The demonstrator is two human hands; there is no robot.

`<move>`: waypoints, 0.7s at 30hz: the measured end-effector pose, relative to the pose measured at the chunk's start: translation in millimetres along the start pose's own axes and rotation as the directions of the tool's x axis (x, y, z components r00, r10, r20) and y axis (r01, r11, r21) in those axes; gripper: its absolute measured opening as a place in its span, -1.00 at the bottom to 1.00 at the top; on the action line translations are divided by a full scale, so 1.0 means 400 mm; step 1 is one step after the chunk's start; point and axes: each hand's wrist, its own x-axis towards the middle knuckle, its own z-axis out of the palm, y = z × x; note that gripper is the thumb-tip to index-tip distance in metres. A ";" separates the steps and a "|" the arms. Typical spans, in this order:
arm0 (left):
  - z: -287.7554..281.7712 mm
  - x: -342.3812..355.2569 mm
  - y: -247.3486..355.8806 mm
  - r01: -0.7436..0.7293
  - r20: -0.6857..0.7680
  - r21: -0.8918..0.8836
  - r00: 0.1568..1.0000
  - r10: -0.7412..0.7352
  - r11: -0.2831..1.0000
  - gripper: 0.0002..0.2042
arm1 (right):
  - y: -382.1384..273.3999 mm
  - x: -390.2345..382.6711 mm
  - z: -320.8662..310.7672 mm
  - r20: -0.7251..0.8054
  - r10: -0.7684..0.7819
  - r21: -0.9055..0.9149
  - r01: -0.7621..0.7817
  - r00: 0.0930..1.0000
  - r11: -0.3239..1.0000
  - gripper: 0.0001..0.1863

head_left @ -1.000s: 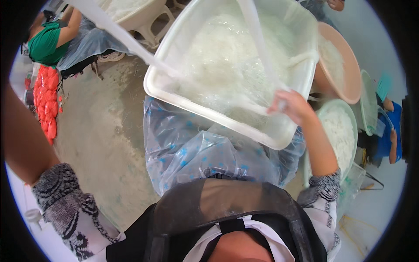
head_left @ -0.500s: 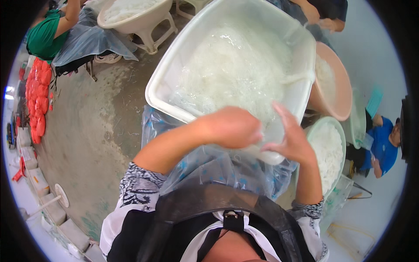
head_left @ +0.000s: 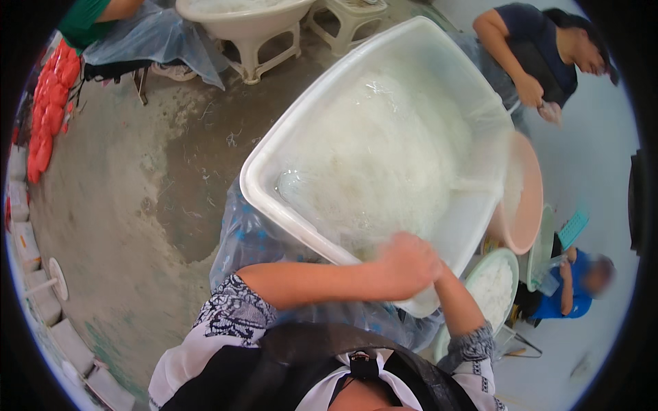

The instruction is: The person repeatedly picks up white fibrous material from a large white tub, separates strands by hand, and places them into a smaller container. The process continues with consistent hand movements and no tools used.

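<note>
A large white tub (head_left: 301, 222) stands in front of me. Whitish translucent strands (head_left: 384, 151) lie in it, wet and glossy in places. My left hand (head_left: 404, 264) is at the tub's near right corner, blurred by motion, so its fingers cannot be made out. It overlaps my right hand (head_left: 436, 274), which is mostly hidden behind it, and the two appear to touch. Whether either hand holds something is not visible. Clear plastic sheeting with blue marks (head_left: 236, 240) hangs between the tub and my body.
At right stand a peach tub (head_left: 531, 198) and a pale green basin (head_left: 504, 257) of white material. A person in dark clothes (head_left: 524, 58) and one in blue (head_left: 572, 291) work there. A cream basin (head_left: 253, 20) on a stool and red bags (head_left: 51, 109) are at left.
My hands, apart half a second ago with the right one's fingers spread, have come together. My view has shifted, so the tub appears turned and the person in dark clothes shows more fully.
</note>
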 end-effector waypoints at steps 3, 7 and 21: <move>0.013 -0.027 0.017 0.086 0.117 -0.177 0.991 -0.066 0.981 -0.82 | -0.101 0.247 0.093 0.426 0.154 -0.383 0.023 0.892 0.924 -0.70; 0.026 -0.043 -0.017 0.233 0.427 -0.160 0.893 -0.146 0.959 -0.85 | 0.036 0.363 0.347 0.563 0.409 -0.439 -0.160 0.718 0.884 -0.74; -0.083 -0.012 -0.037 0.307 -0.236 -0.518 0.846 -0.478 0.799 -0.75 | -0.123 -0.004 -0.136 -0.247 0.378 0.814 -0.021 0.892 0.581 -0.72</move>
